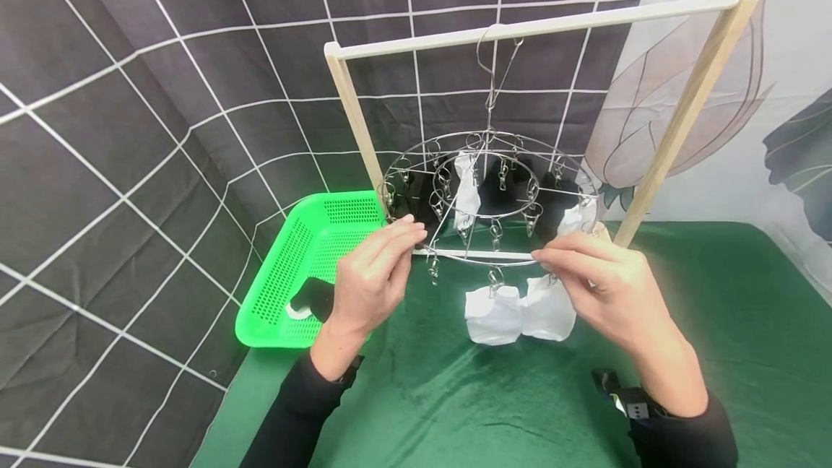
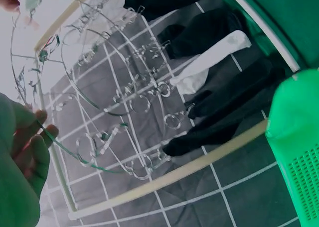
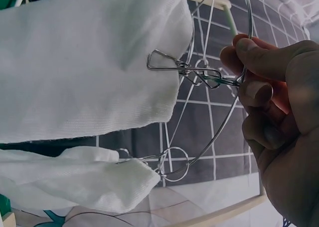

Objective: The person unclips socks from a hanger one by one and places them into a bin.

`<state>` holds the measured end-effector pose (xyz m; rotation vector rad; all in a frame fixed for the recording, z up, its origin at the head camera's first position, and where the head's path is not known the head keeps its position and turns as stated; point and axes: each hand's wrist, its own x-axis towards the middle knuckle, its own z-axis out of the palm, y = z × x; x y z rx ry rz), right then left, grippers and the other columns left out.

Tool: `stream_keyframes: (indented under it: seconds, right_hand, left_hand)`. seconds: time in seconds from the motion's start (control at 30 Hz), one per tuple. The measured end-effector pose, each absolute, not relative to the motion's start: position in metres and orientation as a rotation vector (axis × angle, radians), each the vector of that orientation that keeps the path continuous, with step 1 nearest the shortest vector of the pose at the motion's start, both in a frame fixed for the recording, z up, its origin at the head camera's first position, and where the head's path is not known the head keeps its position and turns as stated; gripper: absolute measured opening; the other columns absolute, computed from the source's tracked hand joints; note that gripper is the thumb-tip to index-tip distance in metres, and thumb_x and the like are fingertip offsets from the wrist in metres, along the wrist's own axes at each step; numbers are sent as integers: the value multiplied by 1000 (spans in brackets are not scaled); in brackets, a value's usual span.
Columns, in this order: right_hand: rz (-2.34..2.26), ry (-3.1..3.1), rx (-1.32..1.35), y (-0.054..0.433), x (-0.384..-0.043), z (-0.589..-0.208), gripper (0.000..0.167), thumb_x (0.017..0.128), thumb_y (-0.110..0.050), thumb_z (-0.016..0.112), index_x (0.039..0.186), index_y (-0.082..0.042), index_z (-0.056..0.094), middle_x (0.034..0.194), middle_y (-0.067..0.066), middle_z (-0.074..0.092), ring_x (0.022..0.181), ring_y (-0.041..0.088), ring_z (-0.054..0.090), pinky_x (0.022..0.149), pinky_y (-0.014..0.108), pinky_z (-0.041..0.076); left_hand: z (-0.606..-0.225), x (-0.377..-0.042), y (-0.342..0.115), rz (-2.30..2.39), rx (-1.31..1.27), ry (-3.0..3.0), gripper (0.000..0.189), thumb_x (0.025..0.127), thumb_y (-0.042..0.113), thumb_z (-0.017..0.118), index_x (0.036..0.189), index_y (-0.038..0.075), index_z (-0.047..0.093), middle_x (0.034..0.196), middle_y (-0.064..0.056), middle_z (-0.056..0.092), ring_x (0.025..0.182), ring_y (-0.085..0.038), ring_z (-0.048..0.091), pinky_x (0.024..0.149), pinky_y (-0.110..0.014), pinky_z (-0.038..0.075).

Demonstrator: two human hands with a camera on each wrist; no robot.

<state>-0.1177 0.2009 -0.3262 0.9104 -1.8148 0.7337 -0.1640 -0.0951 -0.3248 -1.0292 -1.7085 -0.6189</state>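
A round metal clip hanger (image 1: 489, 217) hangs by its hook from a wooden rack (image 1: 539, 27). My left hand (image 1: 370, 276) pinches the left front of its outer ring between thumb and fingers. At the right front, my right hand (image 1: 611, 284) pinches the same ring, close beside a clip in the right wrist view. White socks (image 1: 494, 315) hang clipped at the front, nearest my right hand. Another white sock (image 1: 466, 197) hangs near the middle, and one more (image 1: 575, 217) at the right. Several black socks (image 2: 229, 97) hang at the back. Several clips are bare.
A green plastic basket (image 1: 260, 309) stands at the left, with a dark cloth item (image 1: 315, 297) that has a white part inside. Green cloth (image 1: 416, 403) covers the table. A dark grid-patterned curtain (image 1: 273, 63) hangs behind and at the left.
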Motion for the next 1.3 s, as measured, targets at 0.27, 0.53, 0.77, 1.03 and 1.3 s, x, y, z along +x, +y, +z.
stream_keyframes:
  seconds: [0.27, 0.53, 0.77, 1.03, 1.3]
  right_hand:
    - [712, -1833, 918, 193, -117, -327, 15, 87, -11, 62, 89, -9, 76, 84, 2, 70, 68, 14, 61, 60, 20, 48]
    - [699, -1826, 919, 189, -117, -326, 15, 87, -11, 61, 90, -9, 76, 84, 1, 70, 67, 12, 61, 58, 22, 47]
    - [696, -1844, 936, 187, -117, -328, 16, 86, -9, 61, 92, -9, 76, 86, 0, 69, 68, 10, 60, 58, 20, 47]
    - [674, -1872, 933, 186, -116, -330, 18, 89, -12, 59, 93, -9, 76, 87, 0, 69, 71, 13, 62, 70, 27, 44]
    - [671, -1886, 914, 187, -116, -332, 20, 90, -17, 58, 94, -11, 76, 88, 0, 70, 73, 16, 65, 84, 41, 36]
  left_hand:
    - [-325, -138, -83, -749, -1243, -1368, 22, 66, -8, 44, 70, 1, 63, 69, -7, 65, 59, -15, 62, 57, -21, 53]
    - [-422, -132, -84, -994, -1205, -1863, 19, 65, 1, 48, 70, 17, 56, 64, 10, 53, 54, -1, 48, 51, -9, 39]
    - [-461, -142, -83, -1530, -1010, -2339, 34, 89, 24, 61, 121, 18, 53, 107, 3, 59, 82, -11, 58, 51, -20, 44]
    - [-445, -150, -58, -2135, -1120, -2055, 46, 89, 8, 65, 132, 6, 51, 124, -13, 61, 91, -11, 60, 43, -23, 39]
    - [-419, -133, -40, -2079, -849, -2002, 16, 81, -3, 71, 96, -7, 68, 83, -18, 69, 65, -4, 60, 53, -22, 50]
